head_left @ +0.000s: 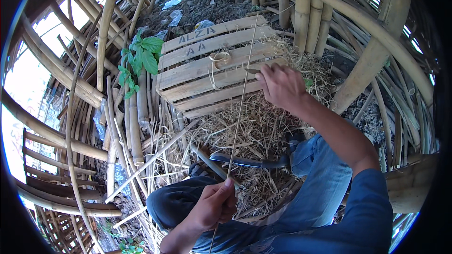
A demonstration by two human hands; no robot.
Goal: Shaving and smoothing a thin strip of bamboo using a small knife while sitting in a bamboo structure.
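A long, thin bamboo strip point(240, 108) runs from below my left hand up across the slatted wooden crate. My left hand point(215, 206) is closed around its lower part, thumb pointing up along it. Higher up, my right hand point(281, 83) pinches a small, narrow, brownish tool point(253, 71) whose tip meets the strip; its exact kind is too small to make out. Curled shavings point(219, 58) lie on the crate point(202, 73) left of the strip. Between my legs a long dark-bladed machete point(247, 161) rests on the shavings, passing behind the strip.
A thick heap of bamboo shavings point(268, 117) covers the ground before me. Bamboo poles point(314, 14) stand at the back right, and cut poles point(134, 134) lie at left. A leafy green plant point(143, 56) rises beside the crate. A slanting post point(372, 56) stands right of my arm.
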